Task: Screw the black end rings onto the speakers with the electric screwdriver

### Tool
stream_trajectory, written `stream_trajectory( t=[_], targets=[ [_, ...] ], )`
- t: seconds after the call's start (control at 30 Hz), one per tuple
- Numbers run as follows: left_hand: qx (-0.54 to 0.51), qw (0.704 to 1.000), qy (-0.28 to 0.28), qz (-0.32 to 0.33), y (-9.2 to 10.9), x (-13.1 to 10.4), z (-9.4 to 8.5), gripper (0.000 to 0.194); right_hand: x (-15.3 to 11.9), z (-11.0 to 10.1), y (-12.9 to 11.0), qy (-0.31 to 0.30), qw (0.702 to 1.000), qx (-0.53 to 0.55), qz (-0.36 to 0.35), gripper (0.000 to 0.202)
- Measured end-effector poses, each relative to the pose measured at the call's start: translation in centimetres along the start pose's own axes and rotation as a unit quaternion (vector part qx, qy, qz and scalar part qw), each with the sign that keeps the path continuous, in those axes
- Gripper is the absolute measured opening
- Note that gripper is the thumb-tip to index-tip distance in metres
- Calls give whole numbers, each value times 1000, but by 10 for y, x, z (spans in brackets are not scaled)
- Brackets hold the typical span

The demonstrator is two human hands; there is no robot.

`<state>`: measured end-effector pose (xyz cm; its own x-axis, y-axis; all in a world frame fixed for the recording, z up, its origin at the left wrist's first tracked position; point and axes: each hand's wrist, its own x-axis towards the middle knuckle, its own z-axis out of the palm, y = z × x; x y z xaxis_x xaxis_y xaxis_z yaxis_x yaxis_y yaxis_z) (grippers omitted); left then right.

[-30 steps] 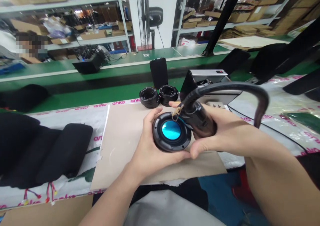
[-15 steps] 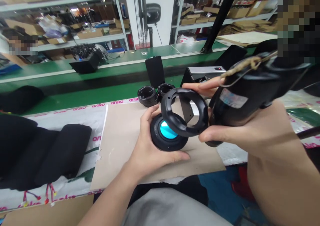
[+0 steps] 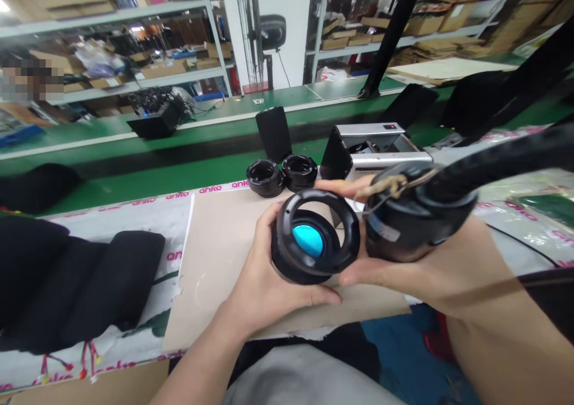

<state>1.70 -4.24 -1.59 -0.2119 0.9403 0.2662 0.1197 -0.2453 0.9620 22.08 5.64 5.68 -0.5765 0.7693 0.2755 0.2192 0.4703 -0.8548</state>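
My left hand (image 3: 269, 279) is wrapped round a round black housing (image 3: 293, 273) with a shiny blue disc (image 3: 307, 240) in its centre. Between its thumb and fingers, my right hand (image 3: 403, 273) grips a black ring (image 3: 351, 237), tilted over the housing and overlapping its top. Through the ring's opening the blue disc shows. A black cylindrical tool (image 3: 403, 213) with a string tied round it hangs against my right hand, and it hides part of the palm. Whether ring and housing touch is hard to tell.
Two black ring-shaped parts (image 3: 265, 177) stand behind the hands, beside a metal box (image 3: 372, 148). Cardboard (image 3: 210, 261) lies under the hands. Black padded pieces (image 3: 112, 273) are at the left. Behind them runs a green bench (image 3: 112, 171).
The ring has moved left and down, more squarely over the housing. My right hand and the black tool have come lower and left. My left hand keeps its hold.
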Motion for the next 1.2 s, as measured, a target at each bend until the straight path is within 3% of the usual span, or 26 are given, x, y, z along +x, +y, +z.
stream_trajectory(
  t=[0.1,0.43,0.67,0.87,1.03,1.1,1.2],
  targets=[
    [-7,1000,-9,-17,3,0,-1,124,-1,8,3,-21,999,36,27,78],
    [-51,998,-13,-46,9,2,-1,121,0,13,14,-31,997,-23,62,80],
    [-19,999,-12,-29,8,4,-2,115,2,11,5,-52,997,-49,6,77],
    [-38,999,-29,-22,8,2,-1,107,2,7,4,-67,993,-95,16,71],
    [-74,995,-63,-9,8,2,-3,119,-1,2,12,-93,980,-174,-22,79],
    [-80,994,-68,13,8,4,-4,127,-3,2,15,-91,980,-173,-37,79],
    [-87,994,-61,30,11,6,-3,119,-6,5,19,-83,989,-125,-1,78]
  ],
)
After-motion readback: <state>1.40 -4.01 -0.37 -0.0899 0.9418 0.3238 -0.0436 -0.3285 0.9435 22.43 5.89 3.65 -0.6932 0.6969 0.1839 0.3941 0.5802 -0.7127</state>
